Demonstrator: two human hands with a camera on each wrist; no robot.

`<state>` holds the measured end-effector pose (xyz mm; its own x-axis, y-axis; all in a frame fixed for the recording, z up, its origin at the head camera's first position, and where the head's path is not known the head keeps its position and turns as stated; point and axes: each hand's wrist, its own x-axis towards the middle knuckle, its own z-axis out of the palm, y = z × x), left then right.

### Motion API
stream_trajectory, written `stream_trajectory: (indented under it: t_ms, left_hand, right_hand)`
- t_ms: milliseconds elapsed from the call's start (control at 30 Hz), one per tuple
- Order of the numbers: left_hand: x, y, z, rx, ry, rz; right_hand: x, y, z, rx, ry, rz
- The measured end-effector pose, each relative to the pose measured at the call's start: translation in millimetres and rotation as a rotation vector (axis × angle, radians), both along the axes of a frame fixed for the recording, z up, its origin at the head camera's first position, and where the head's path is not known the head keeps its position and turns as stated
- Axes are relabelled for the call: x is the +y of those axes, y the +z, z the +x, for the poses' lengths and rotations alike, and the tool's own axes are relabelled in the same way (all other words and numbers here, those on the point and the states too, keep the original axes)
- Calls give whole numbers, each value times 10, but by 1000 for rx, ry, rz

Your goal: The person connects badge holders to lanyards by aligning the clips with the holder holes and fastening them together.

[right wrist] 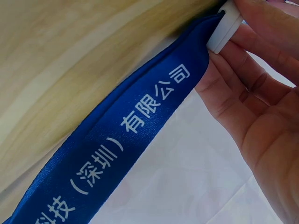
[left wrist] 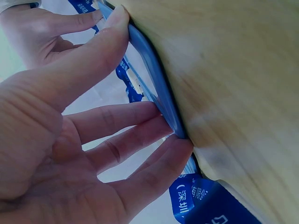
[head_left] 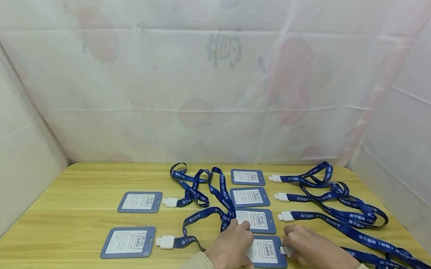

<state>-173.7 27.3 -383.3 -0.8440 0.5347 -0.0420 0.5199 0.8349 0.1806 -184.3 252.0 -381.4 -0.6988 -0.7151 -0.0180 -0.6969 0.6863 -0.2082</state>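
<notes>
With thumb and fingers at opposite edges, my left hand [head_left: 230,246] grips a blue ID card holder [head_left: 266,252] with a white card in it. The left wrist view shows the blue rim of that card holder [left wrist: 156,70] between thumb and fingertips, close over the wood. At its slotted right end, my right hand [head_left: 315,251] pinches a white lanyard clip [head_left: 286,251]. In the right wrist view, this white clip [right wrist: 226,27] sits between thumb and fingers. A dark blue strap [right wrist: 135,116] with white lettering runs from it. My right fingers partly hide the clip.
More card holders [head_left: 249,196] lie in a column behind, with white-clipped lanyards [head_left: 323,202] to their right. Two card holders [head_left: 140,202] lie at the left, their lanyards [head_left: 197,190] looped in the middle. White curtains [head_left: 205,84] enclose the wooden table [head_left: 71,207].
</notes>
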Motion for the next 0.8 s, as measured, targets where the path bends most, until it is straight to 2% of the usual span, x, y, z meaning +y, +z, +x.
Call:
stream_trajectory:
  t_ms: [267, 800]
  left_hand:
    - [-1, -4, -2, 11, -3, 2]
    - [-1, 3, -4, 11, -11, -5]
  right_hand:
    - [1, 3, -15, 20, 15, 13]
    - [-12, 12, -9, -2, 1, 10]
